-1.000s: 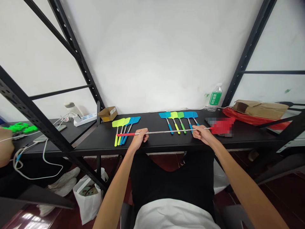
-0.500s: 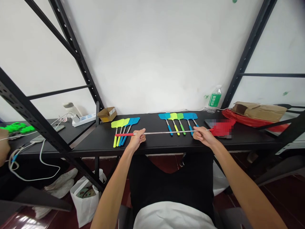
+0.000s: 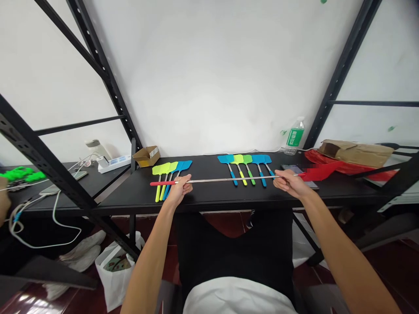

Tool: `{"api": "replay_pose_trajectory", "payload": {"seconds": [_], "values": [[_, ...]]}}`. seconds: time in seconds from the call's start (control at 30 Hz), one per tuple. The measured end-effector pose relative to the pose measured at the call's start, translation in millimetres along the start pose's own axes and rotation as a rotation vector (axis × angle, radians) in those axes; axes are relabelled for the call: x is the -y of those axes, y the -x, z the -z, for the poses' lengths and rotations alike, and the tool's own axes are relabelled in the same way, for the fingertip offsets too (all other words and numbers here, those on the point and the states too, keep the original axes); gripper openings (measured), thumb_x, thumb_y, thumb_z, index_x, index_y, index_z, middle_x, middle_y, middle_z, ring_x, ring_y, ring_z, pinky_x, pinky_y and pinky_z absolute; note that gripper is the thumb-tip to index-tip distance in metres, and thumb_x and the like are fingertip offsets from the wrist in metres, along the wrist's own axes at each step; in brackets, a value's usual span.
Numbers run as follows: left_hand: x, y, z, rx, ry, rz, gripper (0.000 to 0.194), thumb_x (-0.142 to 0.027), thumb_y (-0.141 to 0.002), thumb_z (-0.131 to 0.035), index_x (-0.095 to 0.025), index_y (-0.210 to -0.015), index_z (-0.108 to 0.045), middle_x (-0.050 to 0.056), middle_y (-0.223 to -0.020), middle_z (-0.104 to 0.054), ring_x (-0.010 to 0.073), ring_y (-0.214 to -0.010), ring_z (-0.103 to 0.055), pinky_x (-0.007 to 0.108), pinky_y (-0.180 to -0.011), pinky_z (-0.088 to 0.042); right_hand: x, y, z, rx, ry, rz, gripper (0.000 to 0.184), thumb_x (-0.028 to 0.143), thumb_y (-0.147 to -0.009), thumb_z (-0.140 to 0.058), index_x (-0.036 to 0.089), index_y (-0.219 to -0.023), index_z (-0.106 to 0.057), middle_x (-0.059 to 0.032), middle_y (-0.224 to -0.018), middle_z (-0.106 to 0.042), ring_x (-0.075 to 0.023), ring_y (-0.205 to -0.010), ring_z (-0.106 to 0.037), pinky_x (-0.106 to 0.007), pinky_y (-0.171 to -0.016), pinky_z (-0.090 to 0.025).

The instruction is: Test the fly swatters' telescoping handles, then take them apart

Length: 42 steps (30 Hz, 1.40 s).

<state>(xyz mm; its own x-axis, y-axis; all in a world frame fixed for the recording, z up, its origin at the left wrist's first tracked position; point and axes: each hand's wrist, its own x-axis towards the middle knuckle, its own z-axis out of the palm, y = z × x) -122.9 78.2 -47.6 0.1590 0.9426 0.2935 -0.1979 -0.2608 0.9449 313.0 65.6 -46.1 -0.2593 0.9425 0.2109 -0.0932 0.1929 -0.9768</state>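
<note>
A white wall (image 3: 209, 78) backs a long black tabletop (image 3: 209, 194). Over it, a red fly swatter (image 3: 225, 179) with a thin silvery rod is held crosswise: left hand (image 3: 180, 188) closed where handle meets rod, right hand (image 3: 290, 183) gripping near the red head. Nearby lie two rows of yellow, green and blue swatters (image 3: 238, 159) and a clear, green-labelled bottle (image 3: 295, 137).

A red fly swatter (image 3: 229, 179) with a long silvery shaft (image 3: 209, 180) is held sideways along the black table (image 3: 209, 195)'s front edge, red head (image 3: 324, 171) rightward.
</note>
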Motion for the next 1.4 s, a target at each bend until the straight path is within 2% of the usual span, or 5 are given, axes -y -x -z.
{"api": "replay_pose_trajectory", "payload": {"seconds": [0.2, 0.6, 0.73, 0.93, 1.4], "values": [[-10.9, 4.0, 2.7, -0.028, -0.003, -0.006, 0.061, -0.045, -0.083, -0.072, -0.020, -0.047, -0.030, -0.008, -0.042, -0.022, 0.0035, -0.038, -0.023, 0.024, -0.044, -0.024, -1.1, 0.2, 0.9, 0.007, -0.009, 0.003, 0.056, 0.048, -0.093, -0.064, 0.022, -0.047, -0.046, 0.0015, -0.038, -0.036, -0.0122, -0.041, -0.032, -0.033, -0.051, -0.028], [-12.5, 4.4, 13.4, -0.045, -0.002, -0.025, 0.061, -0.043, -0.083, -0.073, -0.020, -0.048, -0.028, -0.008, -0.044, -0.023, 0.0032, -0.039, -0.022, 0.023, -0.042, -0.019, -6.3, -0.9, 0.6, 0.038, -0.022, -0.026, 0.055, 0.050, -0.093, -0.063, 0.022, -0.049, -0.046, 0.0018, -0.040, -0.034, -0.0128, -0.044, -0.032, -0.033, -0.052, -0.029], [-13.8, 4.6, 8.8, -0.035, 0.001, -0.021, 0.060, -0.042, -0.083, -0.072, -0.019, -0.047, -0.030, -0.007, -0.044, -0.025, 0.0035, -0.039, -0.024, 0.024, -0.043, -0.019, -7.5, 1.4, -0.6, 0.042, -0.046, -0.024, 0.054, 0.048, -0.093, -0.063, 0.022, -0.049, -0.047, 0.0019, -0.041, -0.034, -0.0127, -0.044, -0.030, -0.033, -0.053, -0.028], [-11.9, 1.9, -6.6, 0.001, 0.021, 0.017, 0.055, -0.041, -0.081, -0.074, -0.019, -0.049, -0.035, -0.007, -0.045, -0.029, 0.0049, -0.041, -0.029, 0.024, -0.044, -0.023, -15.8, 1.1, 0.1, -0.039, -0.093, 0.006, 0.055, 0.049, -0.089, -0.067, 0.022, -0.047, -0.042, 0.0036, -0.039, -0.027, -0.0125, -0.044, -0.028, -0.034, -0.053, -0.029], [12.3, -6.5, -12.4, -0.032, 0.095, 0.062, 0.046, -0.041, -0.083, -0.065, -0.020, -0.053, -0.038, -0.007, -0.045, -0.031, 0.0059, -0.040, -0.030, 0.024, -0.046, -0.028, -23.6, -4.9, -4.1, -0.051, -0.188, -0.001, 0.051, 0.042, -0.090, -0.067, 0.021, -0.048, -0.045, 0.0026, -0.044, -0.034, -0.0120, -0.045, -0.031, -0.033, -0.053, -0.032]]}}
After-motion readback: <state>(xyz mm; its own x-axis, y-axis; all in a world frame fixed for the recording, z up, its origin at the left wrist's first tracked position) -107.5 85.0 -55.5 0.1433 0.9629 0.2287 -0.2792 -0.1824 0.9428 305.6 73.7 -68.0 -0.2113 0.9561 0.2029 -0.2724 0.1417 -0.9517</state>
